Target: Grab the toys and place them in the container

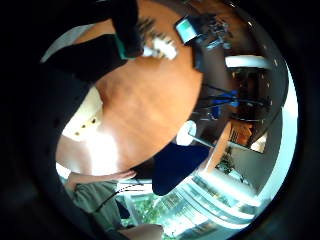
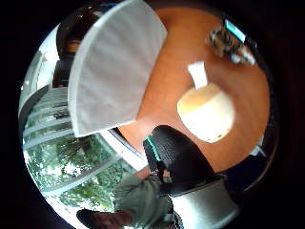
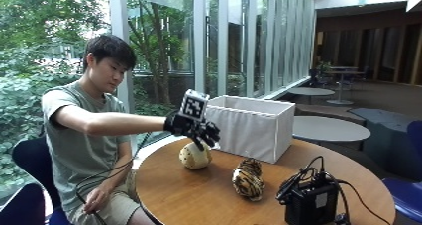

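A person sits at a round wooden desk (image 3: 191,195) beside tall windows. Their gloved right hand (image 3: 194,128) hangs in the air just above a cream, egg-shaped plush toy (image 3: 195,156), with the fingers spread, hanging downward, and holding nothing. The grip is open and empty.

Two toys are on the desk. The cream toy sits near the person's side of the desk, just in front of the container's near corner. In the thumb-side palm view it shows as a pale rounded lump (image 2: 206,112) with a small white tag sticking out of it. It is nearly round, so it has no clear long axis; it seems to stand slightly taller than wide. The second is a striped, tiger-patterned toy (image 3: 248,179), lying further toward the middle of the desk, apart from the cream one. Its longer axis seems to run roughly from the container toward the camera in the outside view, but which end is the head cannot be told.

The container (image 3: 250,126) is a white fabric box, open at the top, standing toward the back of the desk. Its inside is not visible.

Judging by this, both visible toys remain to be picked up. The hand looks poised to take the cream toy first.

A black device with cables (image 3: 310,197) sits at the desk's near edge.
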A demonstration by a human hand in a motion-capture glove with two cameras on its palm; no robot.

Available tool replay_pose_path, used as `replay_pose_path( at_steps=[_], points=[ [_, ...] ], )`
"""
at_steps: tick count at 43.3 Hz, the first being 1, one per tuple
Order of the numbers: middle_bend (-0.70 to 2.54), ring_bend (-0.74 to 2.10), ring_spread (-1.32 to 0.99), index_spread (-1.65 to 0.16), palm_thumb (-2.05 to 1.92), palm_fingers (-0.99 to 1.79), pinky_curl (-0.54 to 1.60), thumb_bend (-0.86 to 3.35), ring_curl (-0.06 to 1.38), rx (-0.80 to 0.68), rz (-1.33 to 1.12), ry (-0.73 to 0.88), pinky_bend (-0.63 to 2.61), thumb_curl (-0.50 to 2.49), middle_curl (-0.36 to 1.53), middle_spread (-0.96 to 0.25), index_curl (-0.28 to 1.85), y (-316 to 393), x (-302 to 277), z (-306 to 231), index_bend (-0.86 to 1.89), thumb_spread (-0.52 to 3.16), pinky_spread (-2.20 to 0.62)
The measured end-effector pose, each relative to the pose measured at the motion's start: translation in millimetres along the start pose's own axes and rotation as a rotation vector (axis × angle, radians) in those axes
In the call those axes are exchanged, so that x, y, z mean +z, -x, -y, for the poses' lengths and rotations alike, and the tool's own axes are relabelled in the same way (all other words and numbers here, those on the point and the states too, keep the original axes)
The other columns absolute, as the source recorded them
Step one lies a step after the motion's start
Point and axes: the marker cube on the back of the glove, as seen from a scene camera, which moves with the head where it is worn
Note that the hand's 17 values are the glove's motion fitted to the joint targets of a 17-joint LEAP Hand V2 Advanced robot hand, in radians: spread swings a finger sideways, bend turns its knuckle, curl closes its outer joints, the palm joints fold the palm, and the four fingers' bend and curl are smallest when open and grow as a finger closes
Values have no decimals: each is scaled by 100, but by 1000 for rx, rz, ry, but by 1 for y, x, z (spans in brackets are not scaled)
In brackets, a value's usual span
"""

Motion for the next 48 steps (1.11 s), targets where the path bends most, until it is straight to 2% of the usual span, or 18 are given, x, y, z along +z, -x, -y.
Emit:
replay_pose_path(
  at_steps=[2, 5, 9, 13, 16, 18, 21, 22, 23, 24, 27, 30, 34, 36, 39, 40, 45, 48],
  points=[
    [15, 61, 1, -18, -3, -17, 39, -4, 35, 64, -31, 48, 114, 38, 39, -1, 19, 18, 41, 2, 6, 119, 3],
    [15, 60, 2, -19, -4, -18, 39, -4, 35, -28, -124, 90, 116, 37, 38, 0, 18, 34, 89, 0, 6, 117, 3],
    [14, 68, 1, -22, -3, -11, 40, -4, 36, -72, 2, -4, 117, 36, 36, 1, 17, 65, 118, -2, 7, 116, 2],
    [10, 99, -9, -24, 16, 34, 38, 7, 42, -78, 9, -112, 121, 40, 33, -2, 18, 67, 119, 4, 18, 123, -11],
    [22, 113, -17, -25, 26, 69, 35, 13, 43, -129, -91, -149, 119, 43, 35, -6, 18, 57, 113, 9, 18, 127, -20],
    [40, 111, -21, -26, 45, 87, 34, 21, 42, -132, -121, -144, 117, 50, 41, -15, 18, 56, 104, 13, 18, 116, -24],
    [56, 114, -25, -28, 53, 103, 34, 23, 46, -72, -155, -119, 109, 55, 49, -19, 23, 59, 76, 19, 28, 106, -26],
    [42, 115, -26, -29, 57, 89, 36, 25, 47, -75, -182, -118, 113, 56, 44, -23, 23, 55, 62, 20, 29, 109, -27],
    [43, 117, -27, -29, 58, 87, 38, 26, 50, -89, -201, -120, 114, 58, 47, -25, 26, 51, 46, 21, 31, 108, -27],
    [66, 118, -27, -30, 57, 110, 36, 24, 52, -108, -204, -125, 106, 59, 55, -23, 29, 46, 29, 20, 39, 100, -27],
    [77, 119, -30, -33, 59, 114, 36, 23, 52, -138, -138, -155, 102, 63, 60, -24, 31, 35, -24, 17, 48, 91, -28],
    [86, 122, -32, -35, 61, 113, 38, 22, 55, -102, -49, -210, 102, 67, 65, -24, 37, 34, -77, 13, 58, 83, -29],
    [95, 125, -34, -37, 61, 109, 39, 21, 58, -243, 43, -290, 103, 71, 71, -25, 42, 52, -147, -3, 67, 72, -30],
    [98, 127, -34, -38, 62, 107, 40, 21, 60, -176, 46, -328, 104, 73, 74, -25, 45, 57, -176, -3, 71, 68, -30],
    [102, 129, -35, -39, 62, 103, 42, 20, 61, 5, 37, -368, 105, 76, 77, -25, 50, 61, -215, 1, 75, 62, -31],
    [103, 129, -36, -39, 62, 102, 42, 19, 62, 11, 56, -378, 106, 77, 78, -25, 51, 66, -226, 0, 77, 60, -31],
    [107, 133, -37, -40, 63, 97, 45, 19, 65, -297, 275, -434, 109, 81, 82, -24, 58, 118, -280, -22, 82, 52, -31],
    [110, 134, -37, -40, 62, 95, 47, 17, 66, -224, 188, -476, 111, 84, 85, -24, 62, 128, -297, -17, 85, 48, -31]
  ],
)
